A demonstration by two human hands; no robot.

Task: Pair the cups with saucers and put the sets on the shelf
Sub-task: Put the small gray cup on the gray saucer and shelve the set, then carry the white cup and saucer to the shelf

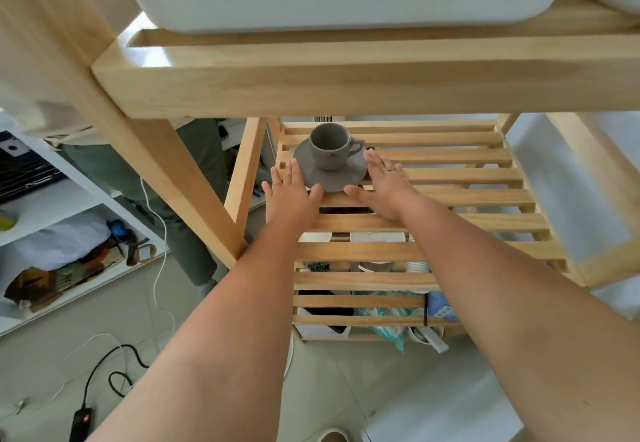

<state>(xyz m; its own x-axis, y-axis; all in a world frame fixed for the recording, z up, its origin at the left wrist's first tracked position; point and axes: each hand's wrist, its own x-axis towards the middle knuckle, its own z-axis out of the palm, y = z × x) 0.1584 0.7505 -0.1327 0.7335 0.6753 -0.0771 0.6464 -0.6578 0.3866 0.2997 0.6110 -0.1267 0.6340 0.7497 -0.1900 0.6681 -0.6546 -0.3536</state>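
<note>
a: where's the set now?

b: the grey ceramic cup point(329, 145) stands upright on its grey round saucer point(349, 173), on the slatted wooden shelf point(450, 178) near the back left corner.

a: and the hands?

b: left hand point(292, 195) and right hand point(386, 187) flank the saucer, fingers spread flat, gripping nothing. i'd draw them back low and slow so the rim isn't knocked.

a: any writing?

b: a small dark mark on the cup, too blurred to read.

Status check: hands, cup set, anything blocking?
Left hand and right hand open, flat, flanking the set. Grey ceramic cup upright on grey saucer, on slatted wooden shelf. Nothing in the way.
</note>
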